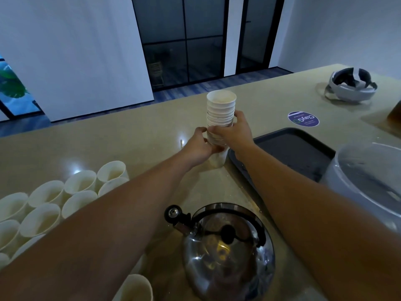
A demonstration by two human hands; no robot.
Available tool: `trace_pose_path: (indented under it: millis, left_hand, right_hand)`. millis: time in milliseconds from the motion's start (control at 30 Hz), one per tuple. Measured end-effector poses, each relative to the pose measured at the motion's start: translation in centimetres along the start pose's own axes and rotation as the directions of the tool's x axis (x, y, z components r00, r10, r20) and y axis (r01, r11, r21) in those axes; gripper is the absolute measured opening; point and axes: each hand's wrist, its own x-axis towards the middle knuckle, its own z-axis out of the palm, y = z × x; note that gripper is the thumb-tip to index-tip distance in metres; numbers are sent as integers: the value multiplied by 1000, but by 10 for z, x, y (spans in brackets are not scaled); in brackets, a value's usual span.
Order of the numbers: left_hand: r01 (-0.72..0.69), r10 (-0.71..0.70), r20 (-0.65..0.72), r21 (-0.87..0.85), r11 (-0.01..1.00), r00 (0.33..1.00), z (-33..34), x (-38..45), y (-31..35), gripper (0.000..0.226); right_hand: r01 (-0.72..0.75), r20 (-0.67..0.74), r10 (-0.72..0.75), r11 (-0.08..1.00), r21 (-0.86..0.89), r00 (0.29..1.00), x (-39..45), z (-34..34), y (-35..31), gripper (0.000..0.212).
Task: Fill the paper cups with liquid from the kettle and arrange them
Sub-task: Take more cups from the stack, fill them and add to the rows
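— What's the surface like, and the room behind it?

— A long beige counter [130, 144] runs across the middle of the frame, glossy enough to catch spots of light. Behind it, in the upper half, stand white wall panels and dark glass doors [184, 40] with black frames. At the upper right of the counter lies a white headset [351, 85], a round purple sticker [303, 119] sits nearer the centre, and a dark tray [293, 148] lies right of centre. A clear plastic container [368, 181] fills the right edge.

— And the cups?

— A stack of paper cups [221, 109] stands upright at the centre, its long axis vertical, open mouth up, its base on the counter just beside the tray's left edge. Loose paper cups [80, 185] cluster at the lower left, mouths up. One more cup [135, 287] shows at the bottom edge.

— The kettle?

— The steel kettle [227, 253] sits at the lower centre, between the forearms, spout pointing toward the upper left, black handle arched over the lid.

— How are the hands placed?

— Both arms reach forward. The left hand [198, 146] grips the lower part of the stack from the left, fingers curled round it. The right hand [233, 131] grips it higher, from the right, fingers wrapped round the rims.
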Motion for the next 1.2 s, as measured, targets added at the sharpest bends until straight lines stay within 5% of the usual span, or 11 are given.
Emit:
trace_pose_path:
  millis: [433,600,1200]
  left_hand:
    - [-117,106,-104,-106,988,989,9,4,-5,68]
    - [58,-65,-39,-159,986,997,10,9,2,52]
    - [86,-86,2,-99,991,996,11,7,4,60]
  right_hand:
    - [77,-24,-81,987,-142,996,-14,-7,-3,64]
    - [81,-48,-92,979,-184,995,-15,-9,-4,64]
    - [177,-146,-197,974,-141,969,-28,-25,-37,57]
